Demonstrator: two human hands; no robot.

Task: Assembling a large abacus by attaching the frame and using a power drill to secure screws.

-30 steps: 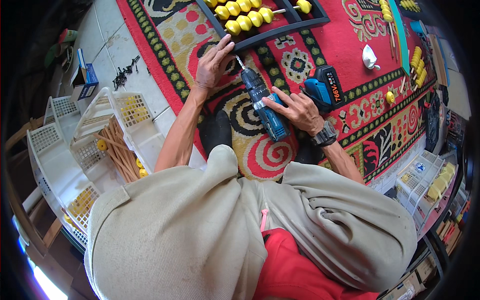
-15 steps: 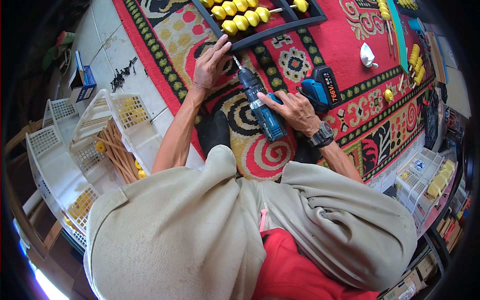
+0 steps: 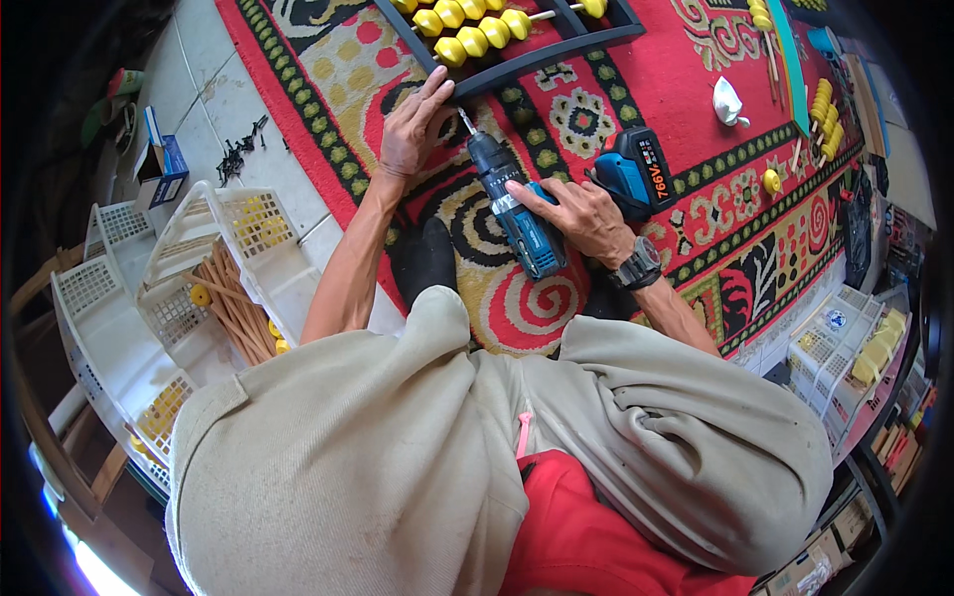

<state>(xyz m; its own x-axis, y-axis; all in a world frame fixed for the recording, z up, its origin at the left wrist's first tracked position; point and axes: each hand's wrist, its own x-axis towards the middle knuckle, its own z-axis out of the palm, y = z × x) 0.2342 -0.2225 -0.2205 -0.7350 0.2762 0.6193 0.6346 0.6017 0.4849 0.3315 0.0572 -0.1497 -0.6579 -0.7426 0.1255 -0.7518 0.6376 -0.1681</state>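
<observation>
A black-framed abacus [image 3: 542, 62] with yellow beads on rods lies at the top of the view. My left hand [image 3: 409, 129] is at its near left corner, fingers closed over the frame's edge; the thumb side is partly hidden. In my right hand [image 3: 584, 221] is a blue and black cordless drill [image 3: 517, 214], gripped from the right with the thumb along its top. The drill's bit [image 3: 467, 121] points toward the frame's near edge, close to my left fingers. Whether the tip touches the frame I cannot tell.
A blue battery pack [image 3: 636, 177] sits right of the drill on the patterned red carpet [image 3: 686, 119]. Dark screws [image 3: 238, 151] lie by a small box [image 3: 164, 171] on the tiles. White baskets [image 3: 109, 298] with wooden sticks [image 3: 234, 308] stand left. Strung yellow beads [image 3: 825, 124] lie far right.
The whole view has shifted slightly. My hands, the drill and the abacus keep about the same places relative to each other.
</observation>
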